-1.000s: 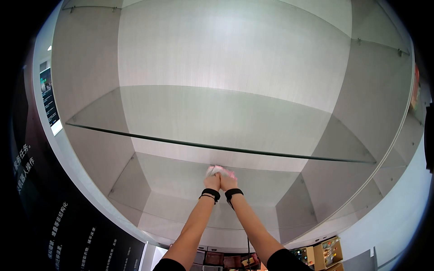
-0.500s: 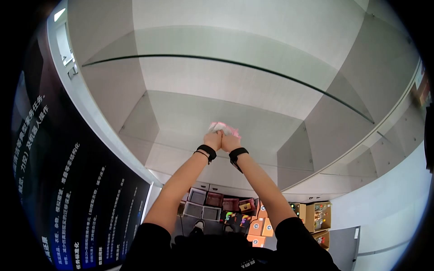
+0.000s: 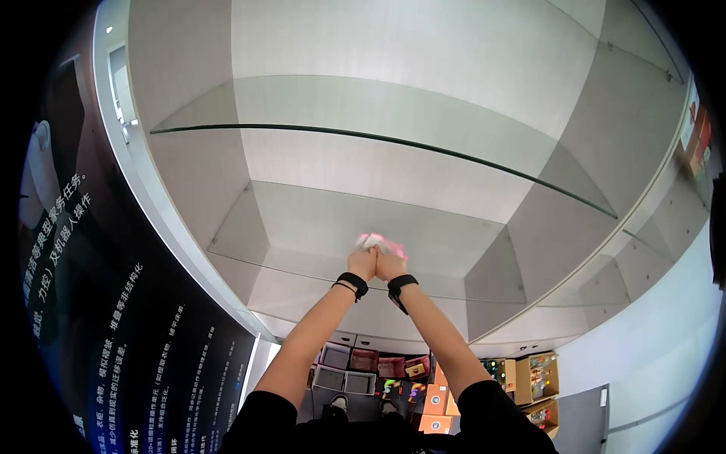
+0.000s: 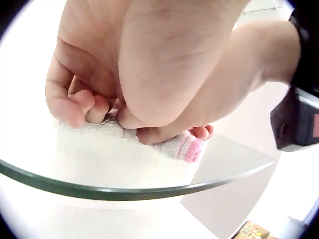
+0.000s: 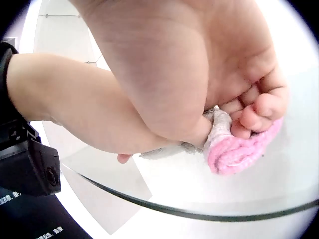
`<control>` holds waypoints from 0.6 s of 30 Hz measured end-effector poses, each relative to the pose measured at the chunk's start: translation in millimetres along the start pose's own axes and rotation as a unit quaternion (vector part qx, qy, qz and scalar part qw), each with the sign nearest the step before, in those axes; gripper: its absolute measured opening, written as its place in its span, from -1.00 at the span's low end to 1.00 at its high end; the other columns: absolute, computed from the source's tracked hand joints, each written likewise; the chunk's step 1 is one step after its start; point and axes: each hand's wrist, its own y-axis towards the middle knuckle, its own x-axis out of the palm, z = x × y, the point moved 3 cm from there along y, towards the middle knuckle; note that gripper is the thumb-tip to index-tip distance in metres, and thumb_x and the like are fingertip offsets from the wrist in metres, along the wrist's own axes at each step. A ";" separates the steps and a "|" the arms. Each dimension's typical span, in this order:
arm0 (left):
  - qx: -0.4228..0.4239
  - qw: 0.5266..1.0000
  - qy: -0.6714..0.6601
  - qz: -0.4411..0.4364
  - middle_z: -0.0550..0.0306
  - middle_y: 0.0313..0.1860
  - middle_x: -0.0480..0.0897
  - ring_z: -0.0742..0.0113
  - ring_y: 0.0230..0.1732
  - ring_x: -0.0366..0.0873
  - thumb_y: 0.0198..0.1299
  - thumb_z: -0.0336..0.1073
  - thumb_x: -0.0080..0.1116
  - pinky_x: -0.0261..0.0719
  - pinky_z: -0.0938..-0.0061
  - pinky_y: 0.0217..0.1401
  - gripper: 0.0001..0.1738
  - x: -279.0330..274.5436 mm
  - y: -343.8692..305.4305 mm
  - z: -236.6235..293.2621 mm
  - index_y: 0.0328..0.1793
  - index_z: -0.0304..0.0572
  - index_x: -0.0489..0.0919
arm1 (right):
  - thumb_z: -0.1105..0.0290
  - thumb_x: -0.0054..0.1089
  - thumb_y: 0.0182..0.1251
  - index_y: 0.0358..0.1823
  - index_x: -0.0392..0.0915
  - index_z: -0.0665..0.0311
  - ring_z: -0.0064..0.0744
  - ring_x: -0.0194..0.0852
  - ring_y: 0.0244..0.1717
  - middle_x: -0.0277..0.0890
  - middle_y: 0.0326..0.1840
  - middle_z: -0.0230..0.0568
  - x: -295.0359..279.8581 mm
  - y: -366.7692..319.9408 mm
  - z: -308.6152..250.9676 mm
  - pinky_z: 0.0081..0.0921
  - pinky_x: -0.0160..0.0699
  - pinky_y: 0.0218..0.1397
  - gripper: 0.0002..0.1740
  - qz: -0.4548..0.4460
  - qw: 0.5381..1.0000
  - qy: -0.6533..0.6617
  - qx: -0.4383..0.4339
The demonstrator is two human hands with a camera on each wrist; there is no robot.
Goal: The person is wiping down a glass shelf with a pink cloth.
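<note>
Both hands are side by side over the lower glass shelf of a cabinet. My left hand grips one part of a folded pink and grey-white cloth, its fingertips curled over it. Close beside it my right hand grips the other part, fingers curled around the pink end. In the left wrist view the cloth lies bunched along the fingertips, low over the shelf's edge. A thick pink fold shows under the right fingers in the right wrist view.
Another glass shelf spans the cabinet above the hands. To the left stands a black panel with white text. Crates, orange boxes and open cartons sit on the floor below, near the person's shoes.
The head view first tilted down, bringing the floor and crates into sight, then came slightly back up. Both hands stay together on the cloth throughout.
</note>
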 end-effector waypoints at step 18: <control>0.023 0.998 -0.007 -0.064 0.03 -0.33 0.47 0.15 -0.34 0.44 -0.12 -0.34 -0.21 0.39 0.31 -0.37 -0.69 -15.3 -43.7 -0.7 -0.17 -0.20 0.24 | 0.31 -0.42 0.02 0.03 0.10 0.09 -0.28 0.38 -0.32 0.45 -0.45 -0.24 7.4 -34.0 -19.7 -0.08 -0.36 0.11 -0.56 -0.002 0.999 -0.044 -0.027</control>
